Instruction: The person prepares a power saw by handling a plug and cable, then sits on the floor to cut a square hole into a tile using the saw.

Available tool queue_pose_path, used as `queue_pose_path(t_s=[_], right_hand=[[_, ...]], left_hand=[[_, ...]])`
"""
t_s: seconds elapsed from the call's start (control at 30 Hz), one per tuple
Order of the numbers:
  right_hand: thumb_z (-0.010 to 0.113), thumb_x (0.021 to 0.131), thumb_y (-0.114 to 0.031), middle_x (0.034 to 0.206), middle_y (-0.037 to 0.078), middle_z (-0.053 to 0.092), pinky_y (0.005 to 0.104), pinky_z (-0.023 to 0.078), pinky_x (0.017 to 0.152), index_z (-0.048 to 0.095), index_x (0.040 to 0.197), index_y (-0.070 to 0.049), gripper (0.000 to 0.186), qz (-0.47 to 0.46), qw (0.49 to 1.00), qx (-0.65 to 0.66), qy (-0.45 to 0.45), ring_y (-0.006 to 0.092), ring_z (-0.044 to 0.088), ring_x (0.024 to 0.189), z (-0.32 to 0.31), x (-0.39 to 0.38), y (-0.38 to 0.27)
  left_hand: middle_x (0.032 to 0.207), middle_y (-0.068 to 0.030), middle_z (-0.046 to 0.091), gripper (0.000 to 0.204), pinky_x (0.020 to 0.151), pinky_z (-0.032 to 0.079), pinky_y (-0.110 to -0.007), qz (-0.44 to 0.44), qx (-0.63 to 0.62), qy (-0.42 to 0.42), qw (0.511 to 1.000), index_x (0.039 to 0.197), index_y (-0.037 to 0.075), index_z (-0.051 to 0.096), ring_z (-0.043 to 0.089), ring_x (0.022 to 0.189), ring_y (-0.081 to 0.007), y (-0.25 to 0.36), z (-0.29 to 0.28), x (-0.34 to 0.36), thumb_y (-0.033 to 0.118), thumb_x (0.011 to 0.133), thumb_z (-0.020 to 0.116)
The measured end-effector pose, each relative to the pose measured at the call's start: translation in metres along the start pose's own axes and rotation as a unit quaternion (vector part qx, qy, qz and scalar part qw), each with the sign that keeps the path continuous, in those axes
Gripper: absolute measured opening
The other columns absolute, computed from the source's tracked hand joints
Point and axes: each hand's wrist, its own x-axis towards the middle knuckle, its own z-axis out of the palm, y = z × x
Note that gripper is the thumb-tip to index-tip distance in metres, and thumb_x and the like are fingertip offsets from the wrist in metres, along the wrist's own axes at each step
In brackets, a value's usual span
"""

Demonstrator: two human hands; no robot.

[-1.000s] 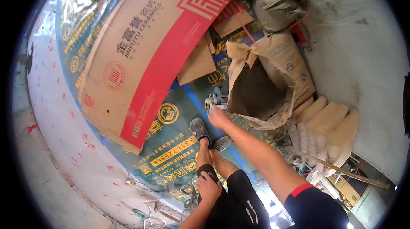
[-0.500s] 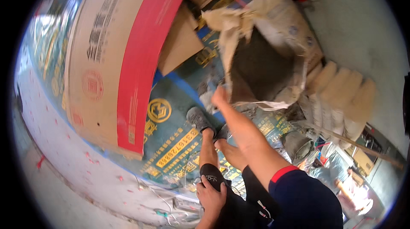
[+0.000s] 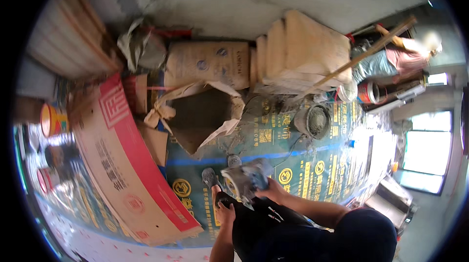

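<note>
My right hand [image 3: 266, 189] grips a grey and blue power tool [image 3: 244, 178], lifted in front of my legs. My left hand [image 3: 225, 208] rests on my black shorts at the thigh, fingers apart and holding nothing. Beyond the tool stands an open paper sack [image 3: 198, 115] of grey powder, with a closed sack [image 3: 205, 62] behind it. A bucket of grey mortar [image 3: 315, 123] is to the right. At my left lies a large cardboard sheet [image 3: 117, 164] with a red band, on the green floor covering [image 3: 308, 184].
Stacked sacks [image 3: 305, 49] stand against the wall, with a long wooden pole [image 3: 371, 52] slanting past them. Another person [image 3: 405, 59] in pink is behind them. Several paint pails [image 3: 53, 120] are at far left, a bright window [image 3: 427, 149] at far right.
My right hand has raised the tool from beside the open sack to in front of my legs. My view has swung round, bringing the person and window into clear sight.
</note>
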Motion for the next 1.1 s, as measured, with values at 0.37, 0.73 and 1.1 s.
queue_pose_path(t_s=[0.37,0.73,1.1], right_hand=[[0.058,0.085,-0.017,0.066,0.000,0.046,0.0356,0.043,0.066,0.053,0.079,-0.009,0.011,-0.115,0.672,0.728,0.075,0.0161,0.046,0.061,-0.142,-0.235,-0.044],[0.052,0.084,-0.017,0.076,0.002,0.055,0.0349,0.045,0.070,0.049,0.105,-0.005,0.024,-0.474,0.482,0.713,0.187,0.0136,0.050,0.066,-0.189,-0.550,0.043],[0.054,0.076,-0.014,0.066,-0.002,0.051,0.0335,0.045,0.064,0.055,0.091,-0.008,0.016,-0.405,0.286,0.698,0.516,0.0128,0.050,0.058,-0.205,-0.647,0.197]], left_hand=[[0.147,-0.0194,0.035,0.102,0.110,0.030,-0.050,0.625,0.056,0.006,0.779,0.149,0.006,0.027,0.032,0.135,-0.0417,0.173,-0.046,-0.082,0.026,0.064,0.081],[0.098,-0.0139,0.068,0.029,0.093,0.046,-0.050,0.699,0.290,-0.379,0.533,0.113,0.018,0.066,0.064,0.092,-0.0367,0.277,0.060,-0.179,0.036,0.094,0.053],[0.069,-0.0229,0.062,0.058,0.066,0.046,-0.050,0.500,0.267,-0.131,0.814,0.078,-0.002,0.066,0.063,0.068,-0.0396,0.348,-0.008,-0.106,0.053,0.093,0.052]])
